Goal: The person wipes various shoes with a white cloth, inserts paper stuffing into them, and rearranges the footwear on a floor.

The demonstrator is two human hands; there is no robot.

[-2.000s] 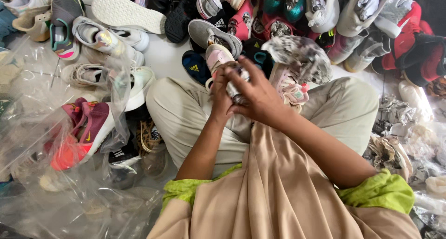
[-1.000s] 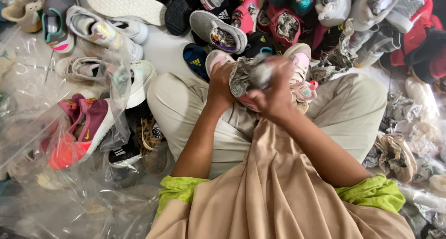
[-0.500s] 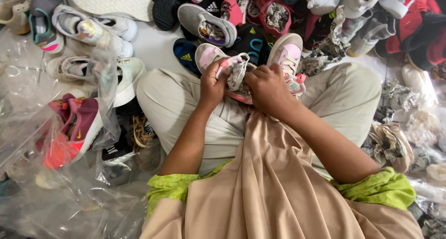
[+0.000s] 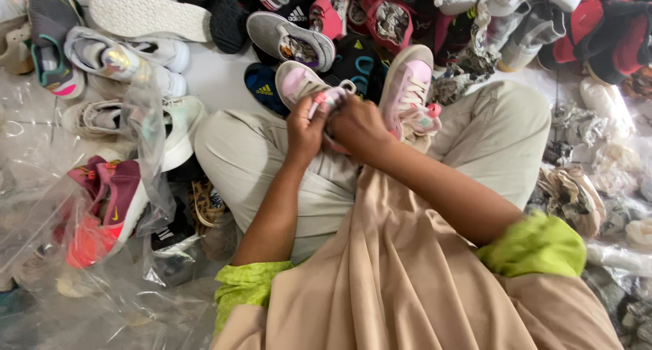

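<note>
We sit on a pale tiled floor (image 4: 224, 78) ringed by a shoe pile (image 4: 475, 17) and clear plastic bags (image 4: 102, 255). On our lap (image 4: 272, 160), the small pink shoe (image 4: 302, 85) rests sole-up. It looks light, with a soft upper and a stiffer sole; grip it at the sole edge. Left hand (image 4: 304, 129) and right hand (image 4: 358, 127) both close on it.

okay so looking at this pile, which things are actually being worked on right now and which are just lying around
In hand:
left hand and right hand, both on the small pink shoe in the lap
its pink partner shoe, leaning beside them

Lying about:
grey shoe
maroon shoe under clear plastic bags
crumpled paper wads
</note>
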